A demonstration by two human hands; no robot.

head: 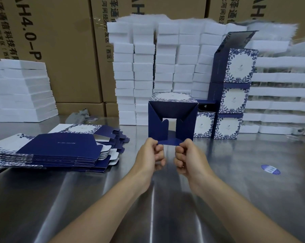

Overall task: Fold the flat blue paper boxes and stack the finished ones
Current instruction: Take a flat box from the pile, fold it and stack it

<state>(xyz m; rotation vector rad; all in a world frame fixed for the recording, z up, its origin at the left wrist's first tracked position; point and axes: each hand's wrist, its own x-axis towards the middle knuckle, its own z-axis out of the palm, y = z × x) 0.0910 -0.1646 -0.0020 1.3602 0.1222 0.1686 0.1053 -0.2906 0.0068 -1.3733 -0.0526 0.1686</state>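
We have the half-closed box [172, 118] in the middle of the counter [218, 190], lying on its side with its base turned toward us. We cannot tell whether it rests on the steel or hangs just above it. Three base panels are already turned in, leaving a square gap at the centre. Our left hand [150, 154] and right hand [186, 156] each pinch one end of the last flap [168, 142] between thumb and curled fingers.

To finish the base well, we should raise this flap evenly from both ends so it does not skew. We aim its edge at the gap, so it slips in behind the notched side panels rather than over them. We push with the thumbs close to the crease, since pressure in the middle would likely buckle thin card. The walls have to stay square, or the tabs may not catch.

The flat boxes [51, 151] wait in a pile toward the left edge. The finished boxes [231, 100] are stacked toward the far right edge, against the white foam blocks [157, 67], so the closed box likely goes there.
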